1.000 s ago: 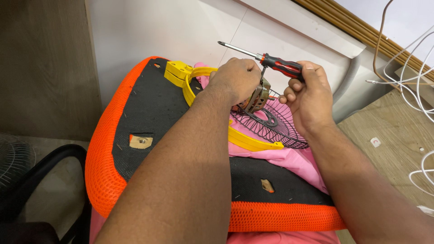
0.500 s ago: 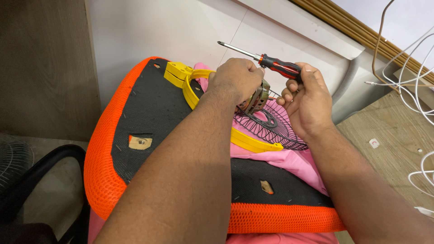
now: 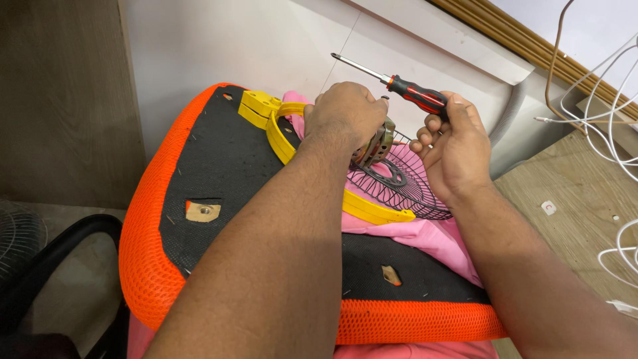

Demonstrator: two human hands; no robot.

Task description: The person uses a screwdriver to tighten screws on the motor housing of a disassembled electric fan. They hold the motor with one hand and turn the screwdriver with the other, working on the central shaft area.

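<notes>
- Left hand (image 3: pixel 345 113) is curled tight over the small grey-and-brass metal motor block (image 3: pixel 376 143), fingers clamped on it just above the middle of the view.
- Right hand (image 3: pixel 455 149), at three o'clock of the motor, is closed around the red-and-black handled screwdriver (image 3: pixel 415 94); the steel shaft points off toward ten o'clock, its tip in the air, touching nothing.
- The motor sits on the hub of the round black wire fan grille (image 3: pixel 405 186), which lies flat with a yellow plastic rim ring (image 3: pixel 369 207) hugging its near edge.
- My read: the motor is dense and rigid for its size, so a wrap around the body suits it. The grille wires look thin and bendable; better taken at the rim than by single wires.
- The screwdriver handle looks ribbed and grippy, light in the hand.
- Under it all, a pink cloth (image 3: pixel 425 236) is soft and may slide on the black pad with orange mesh border (image 3: pixel 219 166).
- Edges: the pad drops off at six and nine o'clock, and a white wall panel (image 3: pixel 266 46) stands close at twelve.
- Open room shows at three o'clock, over the wooden tabletop (image 3: pixel 565 193), though white cables (image 3: pixel 615 100) trail there.
</notes>
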